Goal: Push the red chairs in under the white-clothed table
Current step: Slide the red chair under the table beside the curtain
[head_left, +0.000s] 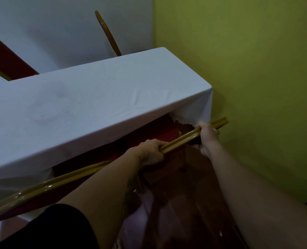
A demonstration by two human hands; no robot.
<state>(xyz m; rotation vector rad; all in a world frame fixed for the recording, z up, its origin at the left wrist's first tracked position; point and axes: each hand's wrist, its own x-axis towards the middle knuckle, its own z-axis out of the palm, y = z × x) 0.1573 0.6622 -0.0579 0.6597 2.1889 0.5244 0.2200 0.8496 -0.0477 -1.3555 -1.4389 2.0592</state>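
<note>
A long table under a white cloth (88, 108) runs from the left edge to the right, close to a green wall. A red chair (154, 130) with a gold metal frame stands at its near side, the seat partly beneath the cloth. My left hand (150, 151) grips the gold top rail (181, 140) of the chair's back. My right hand (207, 133) grips the same rail further right, next to the hanging corner of the cloth. A second red chair's gold rail (34, 189) crosses the lower left beside it.
Behind the table another red chair (7, 60) leans at the far left, and a gold chair frame (107, 33) sticks up at the back. The green wall (248, 78) stands close on the right. Reddish floor (188, 212) shows below my arms.
</note>
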